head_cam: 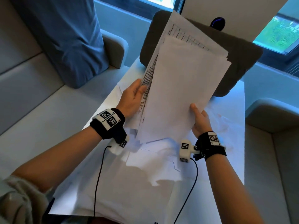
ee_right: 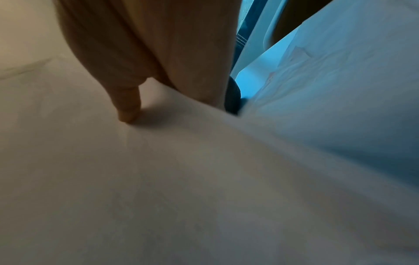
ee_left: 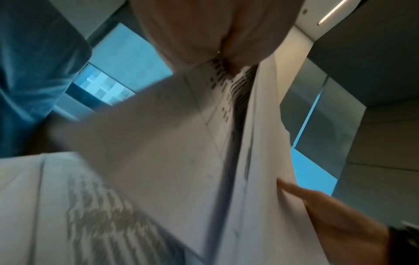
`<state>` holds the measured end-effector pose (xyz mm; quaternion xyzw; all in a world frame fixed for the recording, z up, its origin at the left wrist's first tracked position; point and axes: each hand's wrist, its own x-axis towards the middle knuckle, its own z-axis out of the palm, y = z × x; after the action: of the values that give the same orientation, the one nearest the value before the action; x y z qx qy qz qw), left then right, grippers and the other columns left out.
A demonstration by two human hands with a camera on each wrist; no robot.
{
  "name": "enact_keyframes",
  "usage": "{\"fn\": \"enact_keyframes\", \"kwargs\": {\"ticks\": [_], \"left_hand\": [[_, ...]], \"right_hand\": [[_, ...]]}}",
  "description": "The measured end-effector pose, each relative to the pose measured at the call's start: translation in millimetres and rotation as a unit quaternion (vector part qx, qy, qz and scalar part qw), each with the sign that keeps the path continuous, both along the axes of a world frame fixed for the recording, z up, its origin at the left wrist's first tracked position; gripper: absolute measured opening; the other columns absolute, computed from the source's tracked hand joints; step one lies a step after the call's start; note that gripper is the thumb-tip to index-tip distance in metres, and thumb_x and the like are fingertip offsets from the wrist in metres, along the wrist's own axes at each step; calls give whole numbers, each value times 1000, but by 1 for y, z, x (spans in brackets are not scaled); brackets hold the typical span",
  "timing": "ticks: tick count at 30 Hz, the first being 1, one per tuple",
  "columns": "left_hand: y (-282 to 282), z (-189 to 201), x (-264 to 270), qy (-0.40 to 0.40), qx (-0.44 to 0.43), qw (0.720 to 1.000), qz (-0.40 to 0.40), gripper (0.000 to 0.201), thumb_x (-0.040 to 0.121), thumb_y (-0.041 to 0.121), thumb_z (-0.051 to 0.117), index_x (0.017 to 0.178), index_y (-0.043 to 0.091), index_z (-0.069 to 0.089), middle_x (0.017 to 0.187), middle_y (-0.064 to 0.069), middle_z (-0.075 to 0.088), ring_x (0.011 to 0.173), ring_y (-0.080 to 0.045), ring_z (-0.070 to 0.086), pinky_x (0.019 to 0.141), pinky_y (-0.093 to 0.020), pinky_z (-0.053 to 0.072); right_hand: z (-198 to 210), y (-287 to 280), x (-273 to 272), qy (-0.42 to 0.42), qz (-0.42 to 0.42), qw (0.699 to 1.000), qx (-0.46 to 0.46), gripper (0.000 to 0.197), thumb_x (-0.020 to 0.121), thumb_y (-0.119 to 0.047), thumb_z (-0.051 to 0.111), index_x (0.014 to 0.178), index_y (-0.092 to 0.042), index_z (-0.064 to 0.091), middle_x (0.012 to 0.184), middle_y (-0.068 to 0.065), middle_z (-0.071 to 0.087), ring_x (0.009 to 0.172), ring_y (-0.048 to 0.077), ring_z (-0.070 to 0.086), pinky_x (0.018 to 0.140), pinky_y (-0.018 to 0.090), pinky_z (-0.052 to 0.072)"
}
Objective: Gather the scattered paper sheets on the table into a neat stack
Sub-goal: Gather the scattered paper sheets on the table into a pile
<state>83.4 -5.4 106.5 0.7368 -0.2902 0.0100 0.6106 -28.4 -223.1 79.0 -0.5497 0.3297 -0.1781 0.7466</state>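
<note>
A sheaf of white paper sheets (head_cam: 182,81) stands nearly upright above the white table (head_cam: 233,159), its edges uneven and some printed lines showing on the left. My left hand (head_cam: 134,97) grips the sheaf's left edge, thumb on the front. My right hand (head_cam: 200,120) holds the lower right edge, thumb pressed on the top sheet. In the left wrist view the sheets (ee_left: 158,143) fan out below the palm, blurred. The right wrist view shows my thumb (ee_right: 127,109) pressing on the blank sheet (ee_right: 181,179). More loose sheets (head_cam: 153,159) lie on the table under the sheaf.
A dark grey padded chair back (head_cam: 239,62) stands behind the table's far end. A blue cushion (head_cam: 69,38) leans on the grey bench (head_cam: 32,97) at the left. Another seat (head_cam: 275,143) is at the right. Two black cables (head_cam: 97,183) hang from my wrists.
</note>
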Motion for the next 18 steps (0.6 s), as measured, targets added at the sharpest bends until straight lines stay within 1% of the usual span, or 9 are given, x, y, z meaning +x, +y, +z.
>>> {"fn": "enact_keyframes", "kwargs": {"ticks": [3, 5, 7, 9, 10, 11, 14, 16, 18], "left_hand": [[8, -9, -14, 80, 9, 996, -27, 26, 101, 10, 38, 123, 2, 50, 117, 3, 56, 100, 7, 52, 90, -8, 40], [15, -24, -16, 161, 4, 985, -57, 33, 102, 25, 36, 131, 12, 46, 133, 3, 52, 122, -4, 48, 105, -15, 34], [26, -28, -12, 255, -18, 965, -66, 25, 103, 34, 33, 118, 24, 51, 117, 13, 58, 109, 0, 54, 99, -19, 39], [37, -23, -1, 313, -72, 946, -51, 15, 101, 32, 41, 107, 25, 53, 96, 11, 59, 84, -5, 58, 79, -26, 47], [44, -18, 7, 304, -74, 949, -30, 18, 97, 32, 51, 112, 23, 51, 98, 6, 60, 82, -7, 59, 72, -26, 50], [53, -12, 16, 275, -65, 959, -6, 37, 88, 34, 64, 118, 18, 49, 104, 2, 62, 86, -9, 61, 72, -25, 51], [75, -3, 40, 166, 25, 986, 7, 81, 53, 46, 86, 121, 26, 49, 115, 5, 63, 102, -9, 62, 92, -29, 49], [86, 4, 41, 123, 100, 986, -48, 83, 46, 43, 92, 119, 26, 55, 113, 8, 64, 104, -9, 62, 97, -39, 49], [90, 7, 36, 58, 160, 982, -80, 75, 45, 49, 90, 109, 22, 64, 104, 6, 69, 94, -13, 66, 90, -41, 52]], "right_hand": [[0, 8, -3, 18, -1, 999, -33, 36, 92, -21, 60, 125, -11, 52, 107, 2, 67, 92, 15, 65, 76, 31, 54], [1, 13, -6, 45, -12, 994, -98, 34, 90, -16, 62, 122, -15, 51, 107, 6, 66, 85, 13, 65, 70, 28, 53], [6, 18, -12, 81, -13, 979, -184, 36, 88, -16, 64, 118, -23, 46, 99, 6, 66, 77, 13, 64, 63, 24, 50], [12, 20, -20, 102, 14, 956, -275, 42, 86, -15, 65, 124, -24, 47, 98, 1, 65, 83, 15, 63, 69, 25, 50], [17, 21, -24, 106, 36, 941, -321, 40, 86, -14, 65, 123, -20, 51, 101, 1, 64, 86, 16, 61, 74, 27, 50], [23, 24, -28, 110, 60, 924, -362, 34, 87, -13, 64, 119, -15, 56, 101, 1, 63, 88, 17, 59, 77, 29, 49], [46, 36, -41, 94, 132, 882, -442, 17, 87, -12, 65, 103, -17, 63, 94, 2, 64, 84, 18, 57, 74, 29, 45], [60, 47, -49, 75, 168, 864, -468, 16, 87, -10, 66, 101, -19, 65, 89, 2, 66, 80, 16, 59, 72, 29, 47], [70, 58, -55, 67, 186, 842, -502, 21, 86, -10, 67, 106, -17, 69, 88, 0, 67, 79, 12, 59, 74, 28, 48]]}}
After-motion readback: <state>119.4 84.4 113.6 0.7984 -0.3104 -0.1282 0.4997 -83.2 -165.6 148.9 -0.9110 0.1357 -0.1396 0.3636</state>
